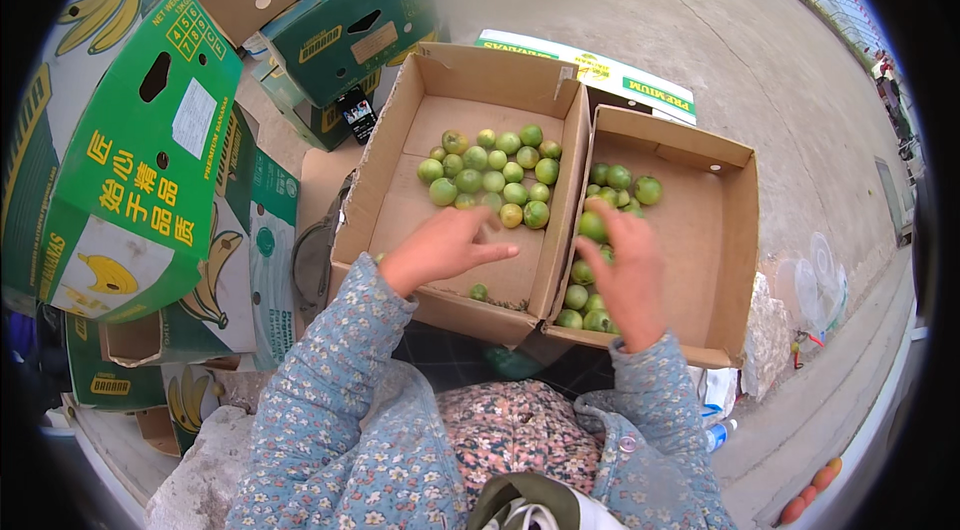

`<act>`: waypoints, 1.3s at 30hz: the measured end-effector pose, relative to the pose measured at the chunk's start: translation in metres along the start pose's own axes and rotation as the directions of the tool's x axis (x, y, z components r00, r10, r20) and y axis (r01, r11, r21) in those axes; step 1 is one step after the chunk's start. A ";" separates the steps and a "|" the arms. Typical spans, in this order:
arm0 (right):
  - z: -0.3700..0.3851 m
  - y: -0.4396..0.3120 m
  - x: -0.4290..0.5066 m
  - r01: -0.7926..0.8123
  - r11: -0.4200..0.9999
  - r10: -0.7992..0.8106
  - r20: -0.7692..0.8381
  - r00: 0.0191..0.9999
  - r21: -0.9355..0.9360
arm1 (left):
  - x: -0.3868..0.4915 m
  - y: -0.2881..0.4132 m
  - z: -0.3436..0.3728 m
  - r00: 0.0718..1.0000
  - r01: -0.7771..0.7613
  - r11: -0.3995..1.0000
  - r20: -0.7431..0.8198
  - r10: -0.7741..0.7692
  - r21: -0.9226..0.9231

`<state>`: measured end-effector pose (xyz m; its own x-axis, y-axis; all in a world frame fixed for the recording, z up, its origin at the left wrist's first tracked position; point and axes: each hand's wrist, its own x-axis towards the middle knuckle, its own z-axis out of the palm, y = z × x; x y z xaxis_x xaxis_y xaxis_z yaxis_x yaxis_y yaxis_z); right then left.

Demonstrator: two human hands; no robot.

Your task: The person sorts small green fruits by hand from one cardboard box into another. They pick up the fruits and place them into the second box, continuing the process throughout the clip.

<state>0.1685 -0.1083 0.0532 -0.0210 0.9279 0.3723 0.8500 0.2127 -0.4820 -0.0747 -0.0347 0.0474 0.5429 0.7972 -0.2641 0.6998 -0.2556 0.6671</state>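
Two cardboard boxes sit side by side before me. The left box (397,222) holds many small green tomatoes (469,179), some tinged yellow or reddish, gathered around its middle; one lone tomato (478,292) lies near the front wall. My left hand (450,245) is over this box, thumb apart from the fingers, its blurred fingertips close to the front tomatoes. In the right box (694,252), more green tomatoes (581,296) line the left side. Over them is my right hand (626,260), with a green tomato (592,227) between thumb and forefinger; whether it is gripped is unclear.
Green banana cartons (135,155) are stacked on my left, with another carton (352,27) farther back. A phone (358,114) leans there. On the right are a white rock (766,335), clear plastic (821,282) and a bottle (721,435). Concrete floor (712,27) stretches beyond.
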 end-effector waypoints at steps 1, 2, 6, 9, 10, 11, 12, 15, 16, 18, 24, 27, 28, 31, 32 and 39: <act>-0.005 0.011 0.000 -0.066 0.991 0.062 -0.038 0.997 -0.113 | 0.004 -0.007 0.006 0.997 0.020 0.979 0.068 -0.034 0.204; -0.009 0.020 0.001 -0.137 0.964 0.122 -0.078 0.989 -0.229 | 0.008 -0.013 0.012 0.986 0.042 0.914 0.131 -0.103 0.403; -0.014 0.038 -0.001 -0.138 0.961 0.130 -0.049 0.990 -0.238 | 0.022 -0.026 0.050 0.914 -0.032 0.825 0.350 -0.204 0.564; -0.008 0.027 -0.003 -0.114 0.993 0.116 0.068 0.991 -0.030 | 0.024 -0.032 0.058 0.911 -0.106 0.849 0.392 -0.126 0.518; -0.005 0.020 -0.003 -0.085 0.996 0.081 0.089 0.993 0.042 | 0.024 -0.033 0.056 0.919 -0.131 0.859 0.386 -0.082 0.495; -0.001 0.013 -0.003 -0.054 0.992 0.042 0.102 0.994 0.115 | 0.023 -0.034 0.053 0.920 -0.156 0.873 0.390 -0.043 0.463; 0.003 0.004 -0.004 0.008 0.988 -0.025 0.113 0.993 0.151 | 0.023 -0.035 0.048 0.944 -0.117 0.938 0.329 0.003 0.326; 0.011 -0.014 -0.008 0.184 0.954 -0.223 0.151 0.963 0.235 | 0.021 -0.034 0.039 0.977 -0.066 0.995 0.206 0.050 0.073; 0.014 -0.017 -0.007 0.240 0.945 -0.272 0.127 0.954 0.221 | 0.020 -0.032 0.041 0.981 -0.068 0.987 0.188 0.040 0.143; 0.015 -0.017 -0.007 0.142 0.972 -0.167 0.123 0.978 0.187 | 0.016 -0.027 0.054 0.985 -0.070 0.959 0.170 0.023 0.274; 0.013 -0.011 -0.009 0.097 0.984 -0.123 0.178 0.976 0.148 | 0.035 -0.008 0.094 0.960 -0.141 0.886 0.281 0.012 0.442; 0.010 -0.011 -0.010 0.111 0.981 -0.142 0.196 0.970 0.159 | 0.042 -0.006 0.084 0.916 -0.140 0.902 0.399 -0.038 0.409; 0.008 -0.012 -0.010 0.104 0.980 -0.137 0.195 0.971 0.168 | 0.038 -0.008 0.074 0.959 -0.121 0.943 0.283 0.030 0.311; 0.007 -0.015 -0.010 0.083 0.974 -0.126 0.205 0.971 0.210 | 0.024 -0.013 0.039 0.994 -0.100 0.989 0.035 0.104 -0.111; 0.009 -0.018 -0.010 0.096 0.965 -0.148 0.202 0.968 0.244 | 0.022 -0.012 0.029 0.995 -0.067 0.956 0.053 0.086 -0.286; 0.018 -0.011 -0.010 0.144 0.961 -0.173 0.108 0.979 0.236 | -0.001 0.010 0.018 0.982 -0.143 0.891 0.049 0.181 -0.431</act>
<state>0.1501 -0.1143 0.0402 -0.2248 0.9047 0.3620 0.6897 0.4102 -0.5967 -0.0598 -0.0479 0.0419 0.6825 0.7102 -0.1725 0.3456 -0.1056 0.9324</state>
